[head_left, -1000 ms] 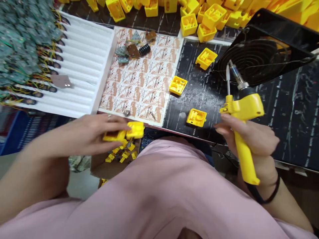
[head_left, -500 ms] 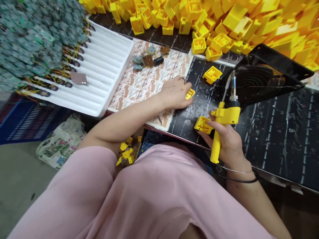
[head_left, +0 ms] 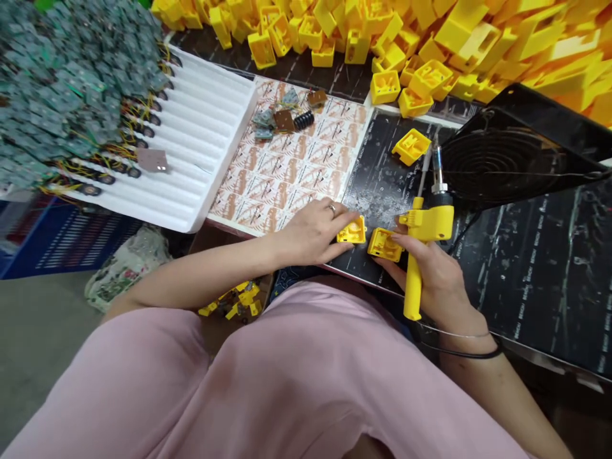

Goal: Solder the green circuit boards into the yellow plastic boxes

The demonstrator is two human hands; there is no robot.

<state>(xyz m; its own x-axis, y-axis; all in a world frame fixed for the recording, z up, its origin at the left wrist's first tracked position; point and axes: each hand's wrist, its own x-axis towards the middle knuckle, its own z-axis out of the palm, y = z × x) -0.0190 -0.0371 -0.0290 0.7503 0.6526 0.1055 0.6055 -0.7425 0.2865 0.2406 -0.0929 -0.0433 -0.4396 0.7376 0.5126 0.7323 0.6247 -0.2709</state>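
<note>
My left hand (head_left: 318, 233) is closed around a small yellow plastic housing (head_left: 352, 231), its open side up, at the near edge of the black work mat (head_left: 368, 185). Just to the right lies a second yellow housing (head_left: 385, 245), touched by the fingers of my right hand (head_left: 433, 274). That hand grips a yellow gun-shaped soldering iron (head_left: 430, 223), its metal tip pointing away from me and a thin guide tube beside it. Farther back on the mat sits a third yellow housing (head_left: 411, 146), apart from both hands.
A black fan (head_left: 497, 159) stands behind the iron. Yellow housings (head_left: 430, 38) are heaped along the back. On the left, a white foam tray (head_left: 210, 121) holds wired circuit boards (head_left: 71, 95). Loose boards and a black coil (head_left: 303, 120) lie on the patterned sheet (head_left: 282, 172).
My left hand has drawn its yellow housing toward me, to beside the one at my right hand. My right hand still holds the soldering iron, shifted slightly left.
</note>
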